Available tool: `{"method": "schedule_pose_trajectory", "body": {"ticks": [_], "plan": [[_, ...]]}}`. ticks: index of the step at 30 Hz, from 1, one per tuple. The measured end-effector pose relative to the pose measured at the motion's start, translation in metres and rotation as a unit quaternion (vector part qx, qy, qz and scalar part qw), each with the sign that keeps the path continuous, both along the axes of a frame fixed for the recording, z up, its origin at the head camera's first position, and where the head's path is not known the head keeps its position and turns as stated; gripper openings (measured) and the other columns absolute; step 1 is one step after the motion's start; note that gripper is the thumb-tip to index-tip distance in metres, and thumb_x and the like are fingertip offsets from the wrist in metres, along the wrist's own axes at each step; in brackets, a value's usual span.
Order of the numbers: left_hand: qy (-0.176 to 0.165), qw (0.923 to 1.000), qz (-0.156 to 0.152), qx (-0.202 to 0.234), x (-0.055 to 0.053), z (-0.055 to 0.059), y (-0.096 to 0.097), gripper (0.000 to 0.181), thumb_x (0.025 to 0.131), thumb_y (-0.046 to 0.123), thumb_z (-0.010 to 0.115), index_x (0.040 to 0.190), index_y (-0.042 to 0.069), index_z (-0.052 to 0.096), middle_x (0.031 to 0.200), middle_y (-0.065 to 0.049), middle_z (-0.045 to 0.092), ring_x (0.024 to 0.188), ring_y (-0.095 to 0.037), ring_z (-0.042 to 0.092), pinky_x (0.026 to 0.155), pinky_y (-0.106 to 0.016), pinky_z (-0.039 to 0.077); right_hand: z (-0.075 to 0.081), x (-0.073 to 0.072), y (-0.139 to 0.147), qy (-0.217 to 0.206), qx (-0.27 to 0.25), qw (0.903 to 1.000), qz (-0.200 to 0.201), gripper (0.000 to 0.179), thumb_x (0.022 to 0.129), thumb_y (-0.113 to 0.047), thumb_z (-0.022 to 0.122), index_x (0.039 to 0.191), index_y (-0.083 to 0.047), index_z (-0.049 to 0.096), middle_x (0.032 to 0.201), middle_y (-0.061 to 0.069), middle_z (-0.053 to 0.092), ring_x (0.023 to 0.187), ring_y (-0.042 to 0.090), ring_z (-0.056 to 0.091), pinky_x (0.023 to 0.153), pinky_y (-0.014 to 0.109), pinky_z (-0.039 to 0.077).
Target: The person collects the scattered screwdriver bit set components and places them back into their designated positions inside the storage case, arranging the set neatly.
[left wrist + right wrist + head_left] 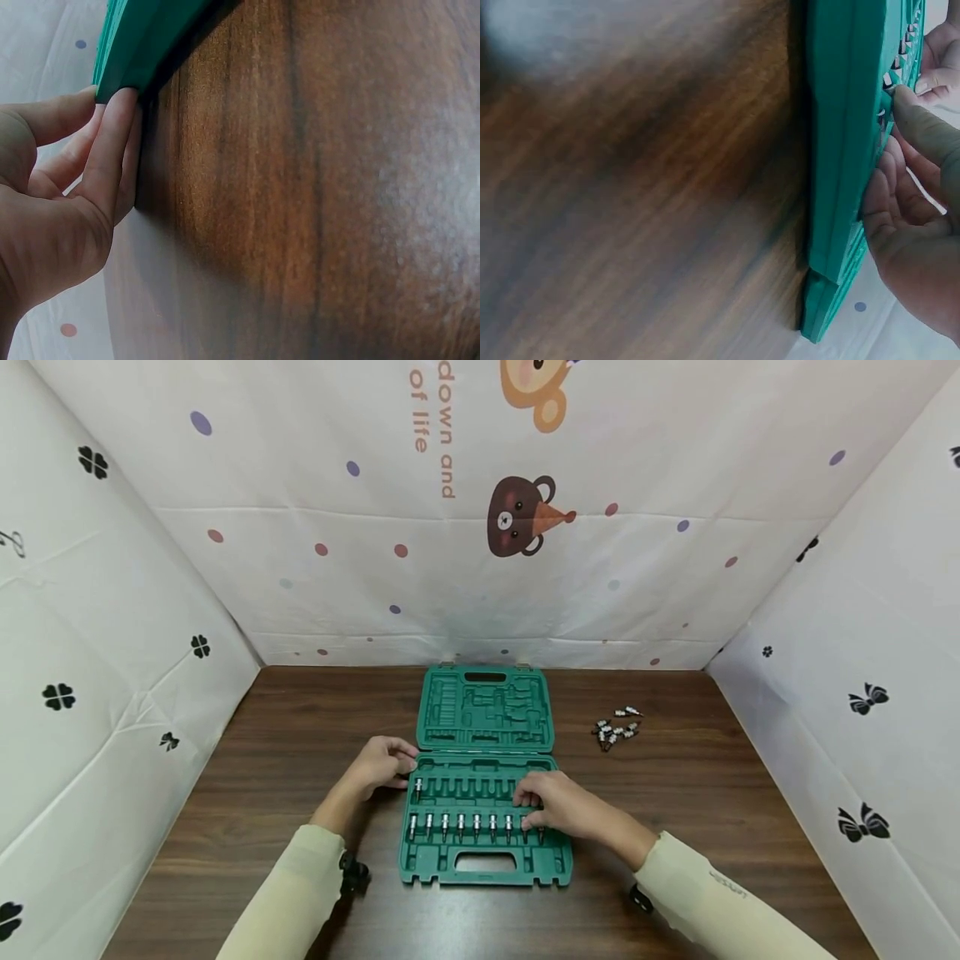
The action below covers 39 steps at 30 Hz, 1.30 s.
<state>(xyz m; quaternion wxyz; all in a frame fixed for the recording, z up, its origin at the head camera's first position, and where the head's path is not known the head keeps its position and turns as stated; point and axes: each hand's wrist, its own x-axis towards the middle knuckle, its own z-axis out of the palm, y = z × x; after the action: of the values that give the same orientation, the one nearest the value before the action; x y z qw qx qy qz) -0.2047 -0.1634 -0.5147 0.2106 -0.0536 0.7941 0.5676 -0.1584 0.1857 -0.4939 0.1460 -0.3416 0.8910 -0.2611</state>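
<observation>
A green plastic tool case (pixel 431 860) lies unfolded on the table, its lid (pixel 442 710) towards the back wall. Silver bit sockets (pixel 461 827) with dark tips stand in its lower row; a single bit socket (pixel 417 789) occupies the left end of the upper row. At the case's left edge, my left hand (pixel 380 764) grips the rim between thumb and fingers, as the left wrist view shows (pixel 82 172). My right hand (pixel 555 802) is over the right end, its thumb on a bit socket in the lower row and its fingers bent above the upper slots.
A loose pile of bit sockets (pixel 617 731) lies on the brown wooden table (pixel 315 718), right of the lid. White printed cloth walls (pixel 337 585) rise behind the table and at both sides.
</observation>
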Motion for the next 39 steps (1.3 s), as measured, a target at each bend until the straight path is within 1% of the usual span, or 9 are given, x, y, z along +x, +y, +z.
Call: {"method": "schedule_pose_trajectory", "body": {"ticks": [6,9,15,20,23,26,29,35,39], "plan": [[0.002,1.0000,0.000,-0.002,0.001,0.001,-0.002,0.022,0.101,0.000,0.062,0.122,-0.003,0.066,0.107,-0.017,0.067,0.087,-0.022,0.068,0.073,-0.037,0.064,0.005,-0.005,-0.004,-0.004,0.002,1.0000,0.008,0.023,0.083,-0.020,0.088,0.097,-0.015,0.071,0.091,-0.005,0.065,0.082,0.007,0.057,0.070,0.022,0.052],[-0.002,1.0000,0.004,-0.002,0.001,0.000,-0.003,0.022,0.101,0.000,0.062,0.122,-0.003,0.066,0.107,-0.017,0.067,0.088,-0.023,0.068,0.073,-0.037,0.064,0.006,-0.007,-0.007,-0.005,0.006,0.9999,0.015,0.021,0.082,-0.019,0.088,0.095,-0.015,0.072,0.089,-0.005,0.065,0.080,0.006,0.057,0.069,0.021,0.052],[-0.005,1.0000,0.004,-0.002,0.003,-0.002,-0.004,0.021,0.101,0.000,0.062,0.121,-0.003,0.066,0.106,-0.017,0.067,0.087,-0.023,0.069,0.073,-0.037,0.064,0.007,-0.008,-0.011,-0.026,0.020,0.9994,0.006,0.018,0.083,-0.016,0.088,0.093,-0.016,0.073,0.086,-0.006,0.067,0.077,0.002,0.056,0.067,0.020,0.051],[-0.006,0.9999,0.008,-0.002,0.002,-0.004,-0.003,0.021,0.100,0.000,0.063,0.120,-0.002,0.067,0.105,-0.016,0.068,0.085,-0.022,0.069,0.072,-0.036,0.064,0.006,-0.007,-0.011,-0.032,0.014,0.9994,0.005,0.017,0.083,-0.014,0.087,0.093,-0.014,0.073,0.085,-0.005,0.067,0.077,0.005,0.057,0.067,0.020,0.051],[-0.002,1.0000,0.004,-0.004,0.002,-0.005,-0.003,0.021,0.100,-0.001,0.062,0.120,-0.003,0.067,0.105,-0.017,0.068,0.085,-0.022,0.068,0.071,-0.036,0.064,0.006,-0.007,-0.011,-0.031,0.010,0.9995,0.003,0.017,0.083,-0.014,0.087,0.093,-0.015,0.073,0.085,-0.006,0.066,0.077,0.005,0.057,0.067,0.021,0.051],[-0.003,1.0000,0.009,-0.001,0.001,-0.004,-0.003,0.020,0.100,-0.001,0.063,0.119,-0.003,0.067,0.104,-0.016,0.068,0.084,-0.022,0.069,0.071,-0.036,0.064,0.006,-0.008,-0.010,-0.030,0.012,0.9995,0.002,0.017,0.083,-0.014,0.087,0.094,-0.016,0.074,0.086,-0.007,0.066,0.078,0.004,0.057,0.067,0.020,0.051],[0.001,1.0000,0.006,0.001,0.002,-0.003,-0.002,0.021,0.100,-0.001,0.063,0.120,-0.003,0.067,0.104,-0.016,0.068,0.084,-0.021,0.068,0.071,-0.037,0.064,0.005,-0.007,-0.008,-0.027,0.011,0.9996,0.007,0.017,0.084,-0.015,0.086,0.096,-0.016,0.074,0.088,-0.006,0.067,0.079,0.003,0.057,0.069,0.020,0.052],[0.005,1.0000,0.002,0.000,0.003,-0.001,0.000,0.023,0.100,0.000,0.063,0.122,-0.005,0.066,0.105,-0.017,0.067,0.084,-0.021,0.068,0.072,-0.038,0.064,0.004,-0.003,-0.002,-0.014,0.005,0.9997,0.017,0.019,0.088,-0.015,0.084,0.103,-0.014,0.073,0.098,-0.003,0.067,0.084,0.006,0.058,0.073,0.021,0.054],[0.007,1.0000,0.000,0.004,0.003,-0.002,0.000,0.022,0.100,-0.001,0.062,0.121,-0.004,0.067,0.105,-0.017,0.067,0.084,-0.022,0.068,0.071,-0.037,0.064,0.003,0.000,0.002,-0.004,-0.001,0.9997,0.023,0.023,0.089,-0.015,0.082,0.110,-0.014,0.073,0.105,-0.002,0.068,0.089,0.007,0.061,0.077,0.022,0.056]]}}
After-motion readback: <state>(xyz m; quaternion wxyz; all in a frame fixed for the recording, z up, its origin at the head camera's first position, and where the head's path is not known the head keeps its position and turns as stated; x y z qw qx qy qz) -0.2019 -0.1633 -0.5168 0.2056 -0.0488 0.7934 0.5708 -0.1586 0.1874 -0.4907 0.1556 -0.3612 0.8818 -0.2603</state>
